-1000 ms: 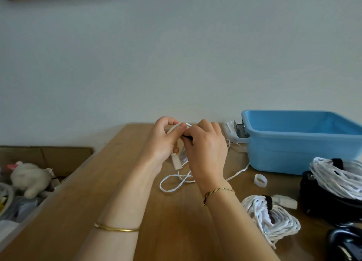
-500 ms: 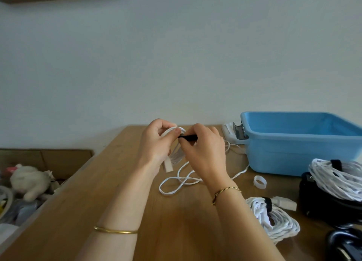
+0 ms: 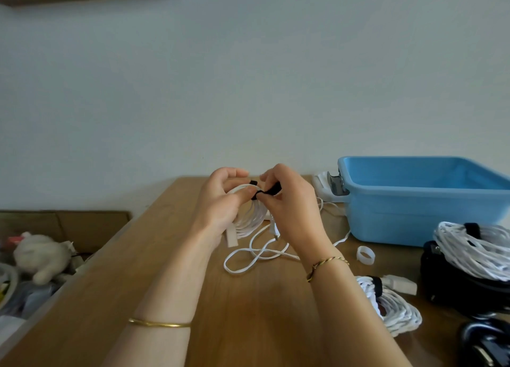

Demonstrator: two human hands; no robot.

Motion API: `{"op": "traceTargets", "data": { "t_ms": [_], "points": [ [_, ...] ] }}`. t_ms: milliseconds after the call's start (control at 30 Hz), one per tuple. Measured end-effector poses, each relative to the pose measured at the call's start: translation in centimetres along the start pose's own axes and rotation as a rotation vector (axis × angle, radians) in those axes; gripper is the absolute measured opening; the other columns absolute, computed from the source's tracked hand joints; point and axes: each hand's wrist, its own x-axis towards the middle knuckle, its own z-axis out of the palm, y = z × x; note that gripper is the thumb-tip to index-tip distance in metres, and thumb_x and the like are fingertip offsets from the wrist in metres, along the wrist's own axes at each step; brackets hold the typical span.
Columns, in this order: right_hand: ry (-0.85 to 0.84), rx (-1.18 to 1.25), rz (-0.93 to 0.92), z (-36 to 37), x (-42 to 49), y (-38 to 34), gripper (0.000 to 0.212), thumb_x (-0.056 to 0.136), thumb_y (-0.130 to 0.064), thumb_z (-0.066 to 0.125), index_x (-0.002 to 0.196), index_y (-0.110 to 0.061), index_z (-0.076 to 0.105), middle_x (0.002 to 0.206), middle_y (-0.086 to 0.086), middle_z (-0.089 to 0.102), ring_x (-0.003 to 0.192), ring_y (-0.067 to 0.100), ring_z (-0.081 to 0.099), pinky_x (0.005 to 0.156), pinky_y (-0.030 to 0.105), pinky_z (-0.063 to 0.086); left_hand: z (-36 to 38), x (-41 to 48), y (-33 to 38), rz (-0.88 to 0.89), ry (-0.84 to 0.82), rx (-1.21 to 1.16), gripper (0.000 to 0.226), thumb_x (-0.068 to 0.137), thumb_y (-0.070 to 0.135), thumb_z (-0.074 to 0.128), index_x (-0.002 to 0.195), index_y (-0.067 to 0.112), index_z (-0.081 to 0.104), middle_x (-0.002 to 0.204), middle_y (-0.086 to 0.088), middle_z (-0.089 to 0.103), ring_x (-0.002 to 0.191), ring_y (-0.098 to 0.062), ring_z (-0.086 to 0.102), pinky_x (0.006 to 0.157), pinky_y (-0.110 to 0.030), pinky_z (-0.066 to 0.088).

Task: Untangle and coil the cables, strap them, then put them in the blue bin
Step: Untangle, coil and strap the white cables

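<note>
**Strapping a white cable coil (image 3: 251,218) above the surface (image 3: 248,311), left of the blue bin (image 3: 414,201).**
The left hand (image 3: 223,201) closes its grip on the coil. The loops hang with their long axis near vertical, and a loose tail trails rightward. The right hand (image 3: 289,209) pinches the black strap (image 3: 270,192), which lies crosswise. The hands are farther apart than half a second ago.

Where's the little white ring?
In the head view, the little white ring sits on the wooden table on the right side, just in front of the blue bin and behind the strapped cable coil.
</note>
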Motion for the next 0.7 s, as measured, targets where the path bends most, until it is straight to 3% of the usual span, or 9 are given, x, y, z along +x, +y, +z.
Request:
{"op": "traceTargets", "data": {
  "t_ms": [167,367,500,600,700],
  "points": [
    [0.019,0.085,-0.035,0.4,-0.1,0.6,0.047,0.078,0.001,0.064,0.066,-0.030,0.031,0.087,0.000,0.070,0.085,0.026,0.064,0.072,0.048,0.052,-0.2,-0.3,0.5,-0.058,-0.053,0.015,0.021,0.088,0.004,0.064,0.103,0.017,0.059,0.094,0.006,0.070,0.037,0.003,0.044,0.041,-0.019,0.032],
    [0.083,0.012,-0.084,0.7,-0.1,0.8,0.050,0.080,0.002,0.059,0.066,-0.032,0.025,0.083,0.004,0.067,0.080,0.030,0.061,0.067,0.046,0.050,-0.1,-0.2,0.5,-0.141,-0.084,-0.057,0.010,0.087,0.012,0.060,0.094,0.009,0.066,0.077,-0.010,0.058,0.038,-0.010,0.030,0.041,-0.022,0.029],
    [0.109,-0.109,-0.141,0.8,-0.3,0.4,0.032,0.079,0.004,0.055,0.071,-0.017,0.033,0.077,0.010,0.063,0.075,0.032,0.055,0.062,0.046,0.048,0.3,-0.5,0.6,-0.158,-0.121,0.026,0.027,0.077,0.042,0.063,0.078,0.015,0.068,0.071,-0.008,0.060,0.038,-0.011,0.033,0.044,-0.024,0.029],
    [0.155,-0.156,-0.194,1.0,-0.6,-0.1,0.021,0.077,0.005,0.055,0.072,-0.008,0.040,0.067,0.014,0.057,0.066,0.034,0.050,0.055,0.046,0.046,0.2,-0.4,0.6,-0.183,-0.120,0.029,0.023,0.088,0.032,0.060,0.078,0.012,0.068,0.064,-0.003,0.065,0.037,-0.009,0.031,0.039,-0.020,0.029],
    [0.176,-0.164,-0.220,1.1,-0.6,-0.2,0.021,0.075,0.005,0.056,0.073,-0.008,0.040,0.065,0.013,0.056,0.063,0.033,0.050,0.052,0.044,0.046,0.3,-0.4,0.7,-0.205,-0.084,-0.024,0.020,0.084,0.027,0.064,0.068,0.014,0.066,0.062,-0.006,0.065,0.036,-0.010,0.028,0.038,-0.020,0.026]
  ]
}}
